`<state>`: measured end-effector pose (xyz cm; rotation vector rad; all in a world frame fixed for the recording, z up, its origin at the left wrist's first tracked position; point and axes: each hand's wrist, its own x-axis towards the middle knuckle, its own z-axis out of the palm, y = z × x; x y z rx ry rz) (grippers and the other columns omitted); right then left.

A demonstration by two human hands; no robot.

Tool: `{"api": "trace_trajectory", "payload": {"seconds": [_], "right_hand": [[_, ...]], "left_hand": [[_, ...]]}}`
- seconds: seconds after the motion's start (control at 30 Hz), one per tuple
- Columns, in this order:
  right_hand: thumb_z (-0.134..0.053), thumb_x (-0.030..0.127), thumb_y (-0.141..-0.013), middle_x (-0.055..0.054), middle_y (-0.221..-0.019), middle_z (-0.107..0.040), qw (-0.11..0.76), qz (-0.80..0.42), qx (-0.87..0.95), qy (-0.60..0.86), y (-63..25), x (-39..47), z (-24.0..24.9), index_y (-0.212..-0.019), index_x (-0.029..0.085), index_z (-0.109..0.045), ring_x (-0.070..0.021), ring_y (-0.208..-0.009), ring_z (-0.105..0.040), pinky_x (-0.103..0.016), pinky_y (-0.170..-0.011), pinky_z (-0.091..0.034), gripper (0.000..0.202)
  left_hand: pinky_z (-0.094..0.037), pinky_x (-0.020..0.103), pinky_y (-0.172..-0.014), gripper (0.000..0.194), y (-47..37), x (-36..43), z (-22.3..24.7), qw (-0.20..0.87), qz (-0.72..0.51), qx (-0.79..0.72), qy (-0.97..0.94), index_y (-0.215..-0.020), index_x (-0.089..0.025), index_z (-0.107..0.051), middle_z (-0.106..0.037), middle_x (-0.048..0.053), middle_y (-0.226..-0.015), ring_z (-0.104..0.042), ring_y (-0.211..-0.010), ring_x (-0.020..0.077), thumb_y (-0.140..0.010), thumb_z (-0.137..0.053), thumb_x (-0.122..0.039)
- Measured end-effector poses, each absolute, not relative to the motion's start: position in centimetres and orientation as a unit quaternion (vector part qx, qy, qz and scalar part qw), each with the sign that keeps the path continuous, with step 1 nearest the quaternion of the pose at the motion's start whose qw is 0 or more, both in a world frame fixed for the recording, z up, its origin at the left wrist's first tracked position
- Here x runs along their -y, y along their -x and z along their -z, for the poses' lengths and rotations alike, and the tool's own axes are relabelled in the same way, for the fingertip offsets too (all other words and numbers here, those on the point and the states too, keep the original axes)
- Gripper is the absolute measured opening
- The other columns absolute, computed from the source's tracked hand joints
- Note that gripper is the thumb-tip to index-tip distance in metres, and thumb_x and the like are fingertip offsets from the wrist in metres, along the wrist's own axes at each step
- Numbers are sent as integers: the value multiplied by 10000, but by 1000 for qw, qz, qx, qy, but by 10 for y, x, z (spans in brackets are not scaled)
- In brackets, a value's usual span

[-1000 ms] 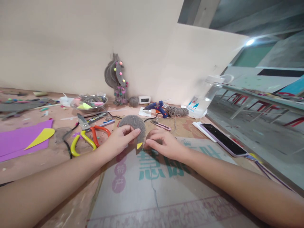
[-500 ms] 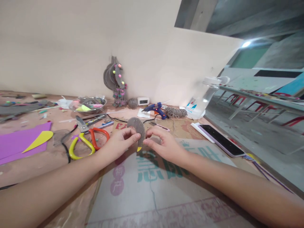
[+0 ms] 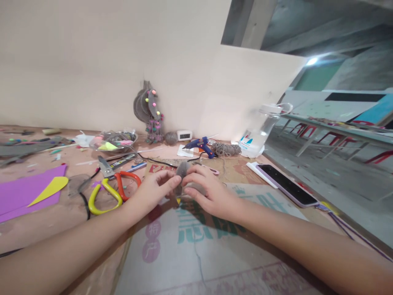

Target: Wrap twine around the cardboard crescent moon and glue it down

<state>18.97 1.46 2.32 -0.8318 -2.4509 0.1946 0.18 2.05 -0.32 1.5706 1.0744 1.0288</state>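
A curved piece wrapped in grey yarn (image 3: 183, 169), with a yellow tip (image 3: 178, 200) at its lower end, stands between my hands above the printed board. My left hand (image 3: 158, 184) pinches it from the left with thumb and fingers. My right hand (image 3: 207, 188) is curled close against its right side, fingertips at the wrapped face. A thin strand near those fingertips is hard to make out. Over the board a grey-green strand of yarn (image 3: 199, 258) trails toward me.
Orange-and-yellow-handled scissors (image 3: 106, 196) and purple sheets (image 3: 30, 190) with a yellow teardrop cutout (image 3: 50, 189) lie left. Behind are a blue glue gun (image 3: 201, 144), a yarn bundle (image 3: 227, 149) and a tray (image 3: 115, 147). A water bottle (image 3: 258, 133) and phone (image 3: 287, 185) stand right.
The wrapped piece has turned more edge-on and sits slightly lower. My right hand has moved in against it, its fingers now reaching over the right side.
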Motion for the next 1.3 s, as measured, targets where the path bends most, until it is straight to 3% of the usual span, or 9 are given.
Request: {"api": "trace_trajectory", "payload": {"seconds": [0.23, 0.33, 0.4, 0.53, 0.87, 1.0, 1.1, 1.2, 1.3], "right_hand": [[-553, 393, -812, -49, -888, -565, 267, -56, 881, 386, -194, -16, -20, -897, 169, -513, -187, -852, -493, -340, -776, -379, 242], [-591, 457, -771, -48, -924, -590, 241, -59, 886, 392, -197, -21, -15, -995, 186, -543, -200, -879, -506, -350, -784, -373, 354], [-576, 416, -799, -44, -924, -607, 220, -58, 896, 380, -198, -23, -13, -1003, 202, -576, -195, -890, -513, -343, -795, -368, 296], [-485, 285, -877, -18, -783, -635, 188, -59, 916, 349, -198, -25, -16, -793, 192, -632, -156, -800, -522, -305, -767, -365, 193], [-471, 332, -870, -29, -824, -677, 69, -103, 933, 338, -225, -37, -52, -838, 211, -685, -168, -814, -573, -271, -725, -402, 248], [-567, 349, -780, -28, -838, -670, 142, -3, 862, 486, -248, -60, -57, -882, 216, -660, -174, -726, -589, -258, -618, -402, 191], [-550, 298, -773, -36, -743, -654, 184, 67, 814, 547, -268, -79, -59, -755, 194, -645, -183, -684, -579, -265, -593, -382, 141], [-496, 286, -805, -41, -714, -656, 208, 19, 804, 557, -281, -91, -56, -734, 184, -643, -191, -677, -586, -282, -617, -399, 193], [-454, 237, -826, -60, -856, -685, 226, -25, 800, 555, -287, -98, -48, -854, 169, -662, -195, -794, -616, -295, -714, -443, 220]], "left_hand": [[-321, 198, -481, 273, -3, -25, 6, 448, -458, -471, -606, -642, -175, -472, -473, -54, -524, -430, -488, 89, -774, -536, -405], [-319, 198, -486, 276, -2, -26, 6, 457, -481, -473, -580, -661, -174, -469, -474, -55, -533, -419, -487, 84, -781, -529, -415], [-332, 198, -506, 273, -1, -26, 6, 468, -494, -462, -569, -678, -172, -475, -479, -54, -547, -431, -505, 85, -781, -531, -419], [-333, 198, -510, 276, 0, -28, 7, 472, -492, -460, -569, -718, -164, -502, -510, -41, -559, -450, -521, 89, -780, -533, -430], [-328, 177, -463, 305, -3, -27, 5, 515, -510, -449, -523, -753, -154, -533, -515, -45, -571, -454, -487, 74, -725, -589, -452], [-325, 165, -435, 314, -4, -26, 5, 528, -509, -450, -510, -758, -166, -500, -469, -66, -518, -431, -449, 68, -752, -550, -476], [-342, 165, -429, 329, -4, -27, 5, 523, -515, -455, -504, -751, -167, -484, -469, -71, -520, -446, -440, 67, -728, -573, -483], [-345, 158, -427, 331, -4, -27, 5, 524, -520, -452, -501, -768, -165, -490, -481, -70, -535, -458, -446, 63, -714, -591, -476], [-345, 155, -423, 326, -5, -27, 5, 531, -521, -447, -496, -769, -166, -489, -477, -74, -529, -448, -437, 57, -718, -588, -472]]}}
